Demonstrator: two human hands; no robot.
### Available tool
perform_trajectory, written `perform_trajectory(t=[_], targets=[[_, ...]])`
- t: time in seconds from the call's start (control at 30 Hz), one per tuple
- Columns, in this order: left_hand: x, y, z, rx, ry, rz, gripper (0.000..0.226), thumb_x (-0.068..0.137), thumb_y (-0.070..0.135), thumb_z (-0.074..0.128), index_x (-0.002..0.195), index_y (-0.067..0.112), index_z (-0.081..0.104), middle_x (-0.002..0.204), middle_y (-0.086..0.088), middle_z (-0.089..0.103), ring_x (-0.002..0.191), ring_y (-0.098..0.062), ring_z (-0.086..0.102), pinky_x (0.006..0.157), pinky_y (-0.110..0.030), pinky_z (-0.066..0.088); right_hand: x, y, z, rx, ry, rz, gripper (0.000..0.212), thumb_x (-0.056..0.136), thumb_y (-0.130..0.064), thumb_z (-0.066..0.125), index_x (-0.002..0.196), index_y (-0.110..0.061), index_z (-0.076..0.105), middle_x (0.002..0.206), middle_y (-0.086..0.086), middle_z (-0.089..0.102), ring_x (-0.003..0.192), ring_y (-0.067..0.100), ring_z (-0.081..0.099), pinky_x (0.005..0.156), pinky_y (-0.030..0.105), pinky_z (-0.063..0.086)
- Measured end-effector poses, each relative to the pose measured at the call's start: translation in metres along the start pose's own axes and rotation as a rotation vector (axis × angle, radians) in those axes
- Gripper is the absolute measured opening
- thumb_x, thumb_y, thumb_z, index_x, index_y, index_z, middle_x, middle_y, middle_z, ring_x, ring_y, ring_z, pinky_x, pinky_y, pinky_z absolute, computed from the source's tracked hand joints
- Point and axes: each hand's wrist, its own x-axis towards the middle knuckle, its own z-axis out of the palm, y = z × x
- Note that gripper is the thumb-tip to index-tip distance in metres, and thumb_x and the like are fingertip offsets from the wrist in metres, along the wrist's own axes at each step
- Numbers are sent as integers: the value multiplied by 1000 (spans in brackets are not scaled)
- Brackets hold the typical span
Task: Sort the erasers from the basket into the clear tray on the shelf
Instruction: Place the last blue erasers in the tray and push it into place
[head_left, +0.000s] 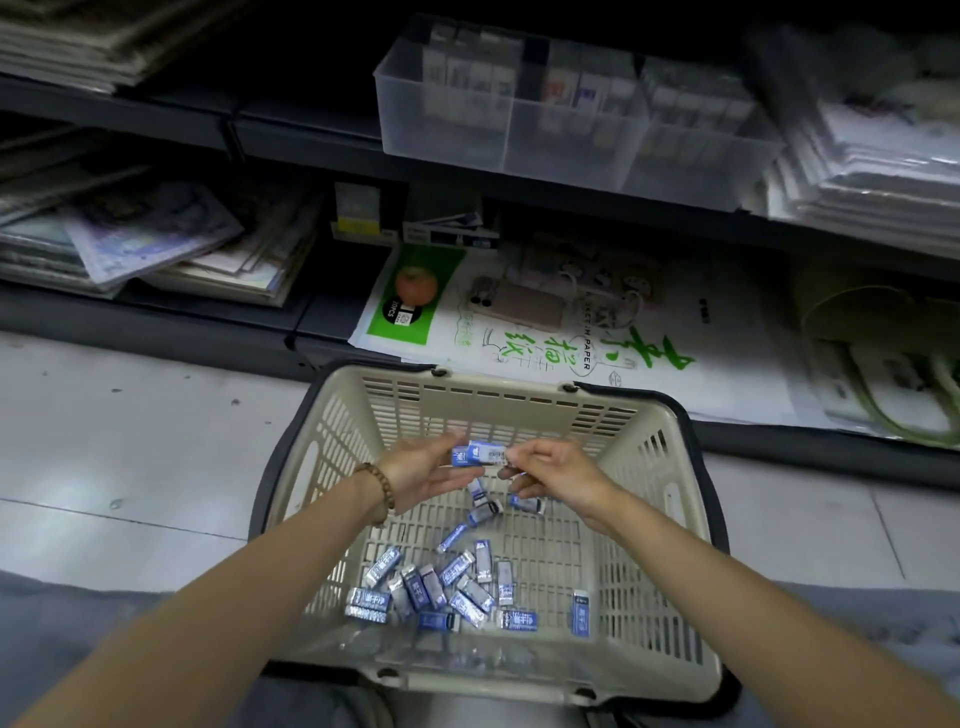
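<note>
Both hands hover over the basket (649, 525): the left hand (426, 475) fingers grip a few erasers (480, 454) lying crosswise, the right hand (550, 470) pinching their end. The clear tray (447, 135) sits straight ahead, higher up (left hand nearer).

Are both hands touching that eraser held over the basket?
Touching. Head view: left hand and right hand fingertips pinch opposite ends of the eraser.

Open space above the basket (337, 447) up to the clear tray (447, 130), compartments crowded with upright packs, hemmed by paper stacks (878, 171) rightward, upper shelf overhanging darkly.
</note>
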Motion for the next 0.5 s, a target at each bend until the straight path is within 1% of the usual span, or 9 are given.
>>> perform_trajectory(t=[0.07, 0.13, 0.2, 0.23, 0.27, 0.3, 0.37, 0.4, 0.5], targets=[[6, -12, 1, 45, -21, -20, 23, 89, 17, 59, 107, 2, 61, 111, -14, 65, 85, -16, 71, 68, -17, 56, 4, 15, 2, 56, 14, 52, 9, 89, -19, 62, 92, -10, 64, 79, 5, 72, 57, 7, 67, 56, 16, 53], [14, -19, 1, 27, 1, -39, 16, 87, 13, 61, 99, 2, 63, 101, -13, 67, 77, -14, 71, 64, -16, 55, 13, 28, 1, 118, 26, 99, 14, 89, -23, 62, 94, -10, 64, 77, 3, 74, 60, 10, 68, 58, 18, 55], [23, -24, -5, -53, 58, -70, 15, 86, 10, 62, 99, 1, 62, 95, -12, 67, 74, -15, 71, 60, -17, 56, 29, 42, -6, 185, 108, 141, 19, 93, -25, 56, 94, -8, 63, 78, 4, 73, 60, 12, 68, 57, 20, 56], [28, -26, -10, -99, 95, -89, 18, 86, 10, 62, 101, 0, 60, 95, -13, 67, 76, -16, 70, 60, -18, 56, 37, 52, -11, 171, 175, 160, 21, 94, -23, 54, 97, -5, 63, 83, 8, 72, 61, 13, 68, 57, 20, 55], [32, -29, -16, -135, 132, -105, 19, 86, 9, 62, 102, -1, 59, 96, -15, 67, 79, -17, 69, 59, -19, 57, 45, 64, -17, 65, 248, 176, 22, 94, -20, 54, 102, -1, 63, 92, 12, 71, 65, 14, 66, 60, 20, 55], [37, -32, -22, -161, 163, -117, 20, 86, 9, 61, 103, -2, 58, 97, -16, 67, 82, -18, 69, 59, -20, 57, 51, 78, -23, -116, 308, 192, 24, 93, -18, 56, 106, 1, 62, 103, 16, 69, 74, 16, 65, 67, 21, 52], [45, -40, -32, -176, 207, -139, 21, 86, 9, 60, 104, 0, 58, 97, -17, 68, 87, -20, 68, 59, -20, 57, 60, 106, -28, -393, 323, 223, 32, 90, -17, 62, 115, 1, 60, 119, 15, 62, 97, 20, 60, 81, 22, 43], [49, -44, -36, -178, 225, -149, 20, 85, 9, 61, 104, 3, 59, 96, -17, 69, 88, -21, 69, 59, -21, 57, 62, 119, -28, -442, 312, 240, 36, 88, -17, 65, 119, 0, 59, 123, 15, 57, 101, 20, 56, 82, 20, 40], [62, -58, -44, -182, 246, -157, 21, 85, 7, 60, 105, 11, 64, 102, -15, 68, 91, -22, 69, 59, -21, 57, 72, 144, -22, -467, 382, 212, 37, 82, -11, 70, 117, -5, 58, 123, 17, 49, 91, 17, 54, 79, 19, 41]])
